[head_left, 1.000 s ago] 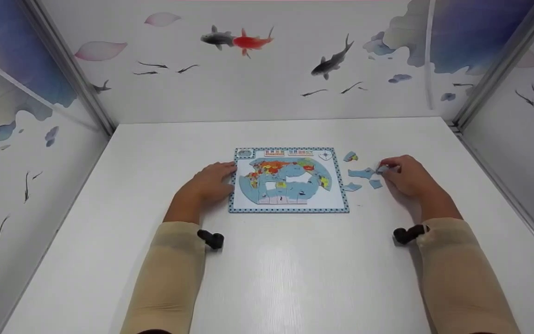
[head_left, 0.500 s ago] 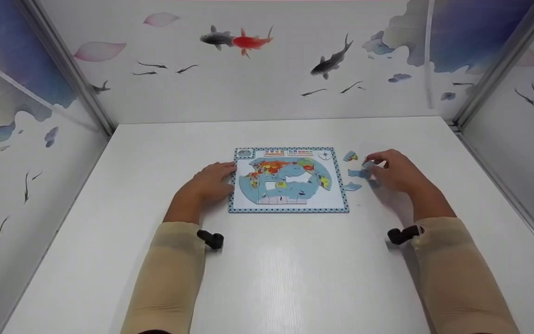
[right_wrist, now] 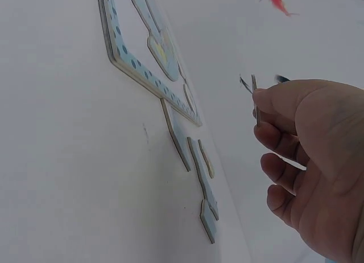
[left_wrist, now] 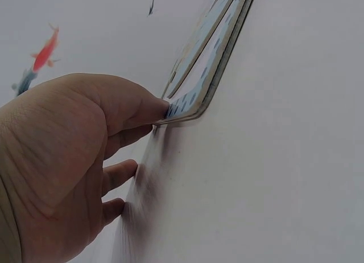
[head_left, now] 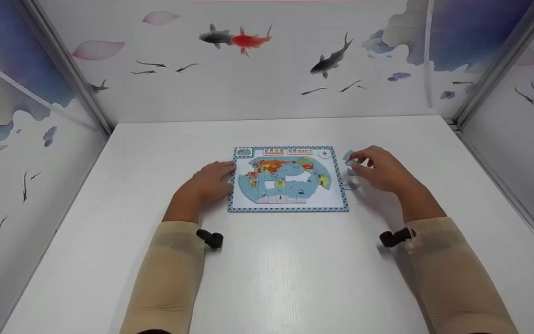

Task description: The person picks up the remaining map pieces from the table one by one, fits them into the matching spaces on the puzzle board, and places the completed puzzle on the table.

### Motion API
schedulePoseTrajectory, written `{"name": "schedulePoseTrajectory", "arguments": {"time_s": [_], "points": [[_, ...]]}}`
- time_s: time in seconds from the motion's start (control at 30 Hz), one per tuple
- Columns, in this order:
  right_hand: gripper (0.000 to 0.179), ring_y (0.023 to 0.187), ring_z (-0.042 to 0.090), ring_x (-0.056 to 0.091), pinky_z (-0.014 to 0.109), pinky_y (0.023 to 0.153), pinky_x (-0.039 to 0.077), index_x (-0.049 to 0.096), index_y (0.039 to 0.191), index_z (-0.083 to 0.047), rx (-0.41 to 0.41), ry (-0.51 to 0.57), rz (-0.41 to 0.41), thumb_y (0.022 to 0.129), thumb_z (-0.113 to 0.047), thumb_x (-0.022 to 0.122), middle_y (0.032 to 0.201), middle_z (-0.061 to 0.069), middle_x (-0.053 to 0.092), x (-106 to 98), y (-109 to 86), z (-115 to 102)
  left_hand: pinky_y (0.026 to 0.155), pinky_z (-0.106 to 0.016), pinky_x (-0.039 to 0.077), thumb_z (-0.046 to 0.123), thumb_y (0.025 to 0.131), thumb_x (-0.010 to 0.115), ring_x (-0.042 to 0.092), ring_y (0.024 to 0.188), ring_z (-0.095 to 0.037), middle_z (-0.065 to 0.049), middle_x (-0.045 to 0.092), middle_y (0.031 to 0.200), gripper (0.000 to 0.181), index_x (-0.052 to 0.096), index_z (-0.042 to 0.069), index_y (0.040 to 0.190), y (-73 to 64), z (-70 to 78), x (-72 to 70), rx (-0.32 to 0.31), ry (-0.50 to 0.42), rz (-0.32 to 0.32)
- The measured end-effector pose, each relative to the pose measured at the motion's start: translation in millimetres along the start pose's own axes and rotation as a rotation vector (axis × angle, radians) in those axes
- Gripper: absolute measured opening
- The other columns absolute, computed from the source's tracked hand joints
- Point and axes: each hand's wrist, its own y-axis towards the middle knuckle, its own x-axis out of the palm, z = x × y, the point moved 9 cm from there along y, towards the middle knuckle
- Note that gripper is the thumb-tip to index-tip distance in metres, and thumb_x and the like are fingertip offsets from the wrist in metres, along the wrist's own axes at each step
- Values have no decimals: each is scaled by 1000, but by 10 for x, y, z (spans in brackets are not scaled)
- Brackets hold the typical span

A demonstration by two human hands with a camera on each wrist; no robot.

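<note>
A world map puzzle board [head_left: 290, 208] with a dotted blue border lies on the table, most of its map pieces in place and white gaps showing among them. My left hand [head_left: 213, 182] rests at the board's left edge; in the left wrist view its thumb [left_wrist: 154, 108] touches the border near the corner. To the right of the board, my right hand [head_left: 383, 170] pinches a thin puzzle piece [right_wrist: 254, 82] between thumb and index finger. That piece appears edge-on in the right wrist view, raised above the table, so its printed face is hidden there.
Several loose blue puzzle pieces [right_wrist: 203, 172] lie on the white table [head_left: 267, 269] along the board's right side, partly covered by my right hand in the head view. White panels [head_left: 276, 102] painted with fish enclose the table at the back and sides.
My right hand has moved left and away from me with the puzzle piece, from the far side of the loose pieces towards the board. The left hand keeps its place.
</note>
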Motion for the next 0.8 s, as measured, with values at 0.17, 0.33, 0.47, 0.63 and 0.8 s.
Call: {"name": "schedulePoseTrajectory", "arguments": {"time_s": [0.17,0.33,0.47,0.63,0.8], "points": [[33,125,32,50,45,99,51,69,140,-26,-16,-2,-7,107,-30,64,140,9,59,31,-23,-118,138,-59,14,38,102,59,11,171,-24,15,25,179,69,36,39,167,17,-7,5,7,10,-4],[39,125,30,51,42,97,55,66,144,-26,0,-7,-15,106,-34,67,137,6,60,65,-50,-215,138,-59,14,39,103,58,10,171,-25,14,25,179,69,35,38,168,10,-9,11,14,17,-7],[42,124,29,51,40,95,57,65,145,-27,6,-15,-17,104,-34,70,135,4,61,97,-69,-285,138,-59,13,38,103,58,10,171,-25,14,25,179,69,35,37,168,16,-4,13,23,20,-11],[39,119,27,53,39,89,55,68,142,-26,-40,-28,-15,103,-32,71,130,3,63,139,-98,-407,138,-59,13,34,102,58,10,171,-26,13,26,179,69,36,36,168,37,1,17,18,15,-14],[35,113,25,56,38,86,53,71,138,-25,-96,-20,-17,104,-29,71,124,3,64,203,-109,-515,138,-59,13,34,102,58,11,171,-26,12,26,179,70,37,36,168,38,5,14,21,20,-10]]}}
